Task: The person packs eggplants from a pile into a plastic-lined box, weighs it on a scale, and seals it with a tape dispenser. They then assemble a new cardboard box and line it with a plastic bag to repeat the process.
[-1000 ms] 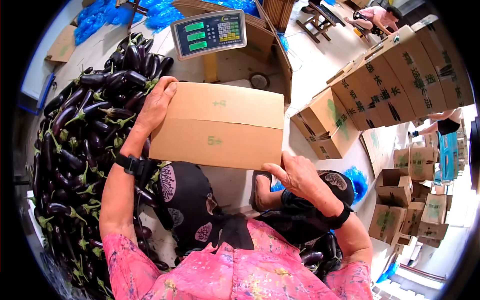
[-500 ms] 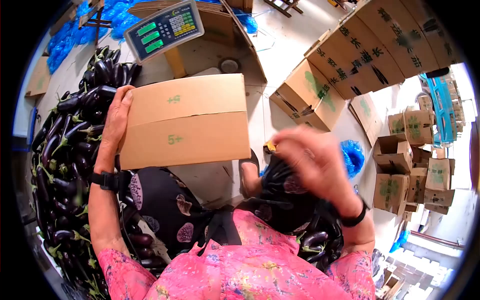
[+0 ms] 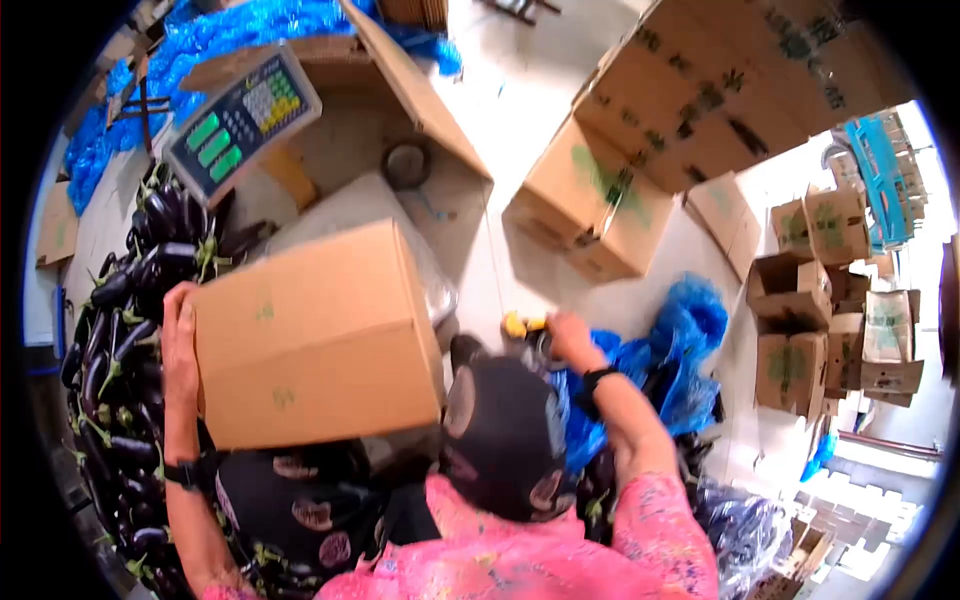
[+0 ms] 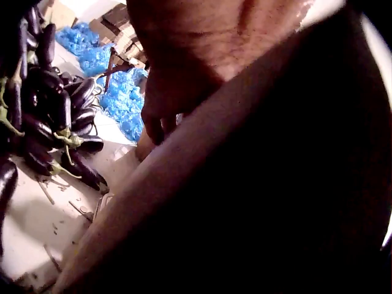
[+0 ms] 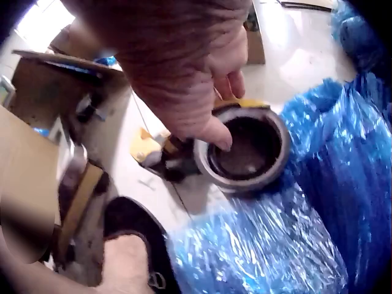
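A closed cardboard box (image 3: 310,340) lies tilted above the person's lap, its seam side facing up. The left hand (image 3: 180,350) grips its left edge; in the left wrist view, fingers of that hand (image 4: 177,79) curl beyond the edge of the dark box side (image 4: 141,190). Low by the right foot, the right hand (image 3: 572,342) holds a tape dispenser with yellow parts (image 3: 525,323). The right wrist view has the right hand (image 5: 184,79) over the dispenser's tape roll (image 5: 278,147), thumb hooked over the ring's rim and other fingers behind it, partly hidden.
Eggplants (image 3: 110,370) are heaped along the left. A scale display (image 3: 245,125) stands beyond the box, near an open carton (image 3: 420,90). Blue plastic bags (image 3: 690,325) lie right of the right hand. Stacked cartons (image 3: 690,100) rise at the upper right.
The right hand has let go of the box's lower right corner and moved to the tape dispenser, now gripped. The box, still in the left hand, has shifted left and down in view and tilted.
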A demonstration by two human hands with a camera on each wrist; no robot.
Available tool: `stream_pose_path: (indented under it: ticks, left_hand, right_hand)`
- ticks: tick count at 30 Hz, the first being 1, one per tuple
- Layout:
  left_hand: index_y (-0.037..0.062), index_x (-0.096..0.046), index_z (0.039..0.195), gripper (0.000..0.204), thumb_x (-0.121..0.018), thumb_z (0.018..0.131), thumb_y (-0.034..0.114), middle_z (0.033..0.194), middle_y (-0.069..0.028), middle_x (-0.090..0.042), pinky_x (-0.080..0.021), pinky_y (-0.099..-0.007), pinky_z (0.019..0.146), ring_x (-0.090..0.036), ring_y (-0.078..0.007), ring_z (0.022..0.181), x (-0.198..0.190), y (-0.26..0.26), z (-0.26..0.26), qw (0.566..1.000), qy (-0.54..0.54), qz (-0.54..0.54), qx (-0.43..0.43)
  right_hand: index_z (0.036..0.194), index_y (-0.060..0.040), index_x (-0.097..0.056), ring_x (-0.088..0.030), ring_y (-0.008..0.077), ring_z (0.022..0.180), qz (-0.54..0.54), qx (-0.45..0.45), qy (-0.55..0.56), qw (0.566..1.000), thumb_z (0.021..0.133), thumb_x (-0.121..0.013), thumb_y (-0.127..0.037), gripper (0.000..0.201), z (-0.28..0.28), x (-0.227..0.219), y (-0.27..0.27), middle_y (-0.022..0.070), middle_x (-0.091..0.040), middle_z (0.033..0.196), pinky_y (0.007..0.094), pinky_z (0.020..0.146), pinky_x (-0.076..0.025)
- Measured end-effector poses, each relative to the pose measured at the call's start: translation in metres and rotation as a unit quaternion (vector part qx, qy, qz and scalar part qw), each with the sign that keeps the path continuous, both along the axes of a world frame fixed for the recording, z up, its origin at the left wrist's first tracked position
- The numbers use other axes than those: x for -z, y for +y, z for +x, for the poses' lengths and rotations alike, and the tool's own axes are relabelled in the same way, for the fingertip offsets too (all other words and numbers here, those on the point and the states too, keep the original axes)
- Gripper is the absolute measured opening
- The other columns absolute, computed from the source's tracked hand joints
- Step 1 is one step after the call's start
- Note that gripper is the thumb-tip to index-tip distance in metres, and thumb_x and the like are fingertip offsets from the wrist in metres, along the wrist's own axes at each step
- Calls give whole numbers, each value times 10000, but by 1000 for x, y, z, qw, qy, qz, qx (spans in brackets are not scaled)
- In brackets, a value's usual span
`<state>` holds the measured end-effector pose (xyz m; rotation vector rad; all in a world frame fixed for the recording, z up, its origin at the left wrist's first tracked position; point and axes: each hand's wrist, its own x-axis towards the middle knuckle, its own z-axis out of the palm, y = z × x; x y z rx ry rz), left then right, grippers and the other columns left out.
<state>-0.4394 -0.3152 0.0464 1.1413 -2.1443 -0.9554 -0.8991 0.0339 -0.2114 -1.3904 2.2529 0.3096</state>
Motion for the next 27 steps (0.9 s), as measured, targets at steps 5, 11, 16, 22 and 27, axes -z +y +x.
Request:
stream_pose_path:
  ticks: [5,11,16,22,27]
  left_hand:
    - [35,-514,1148,278,-427,1054,281,1003,-33,-544,-422,-252,880,-505,-120,952,-16,2,-24,993,51,106,-27]
    - [42,-530,1167,250,-436,1045,240,1013,-32,-561,-428,-248,876,-519,-118,961,-18,3,-21,988,66,130,-45]
    - [28,-511,1287,328,-441,1026,214,1206,-97,-577,-387,-292,1022,-533,-183,1139,3,-4,-11,992,103,60,-43]
    - [40,-493,1284,333,-456,1016,235,1195,-149,-571,-398,-342,1017,-541,-234,1138,4,-7,2,990,101,97,-3]
    - [36,-504,1215,301,-462,1015,258,1154,-176,-549,-395,-362,1003,-527,-280,1126,19,-8,7,990,121,74,2]
  right_hand:
    - [958,-85,-571,-673,364,793,-186,-24,57,981,731,-648,-103,240,11,50,12,169,-660,818,492,674,-523]
    - [1123,-43,-509,-641,461,807,-216,221,-58,949,682,-705,-137,492,5,15,1,256,-659,859,496,695,-526]
    - [1370,57,-435,-621,225,864,-465,298,-329,766,719,-683,-71,707,-2,-160,-69,123,-612,1087,344,772,-538]
    - [1255,14,-549,-637,160,927,-383,183,-579,696,803,-704,-186,518,65,-349,-149,71,-651,1071,294,877,-507]
    - [1224,-15,-543,-579,149,895,-417,76,-545,724,741,-768,-232,576,144,-390,-179,51,-611,1017,278,804,-474]
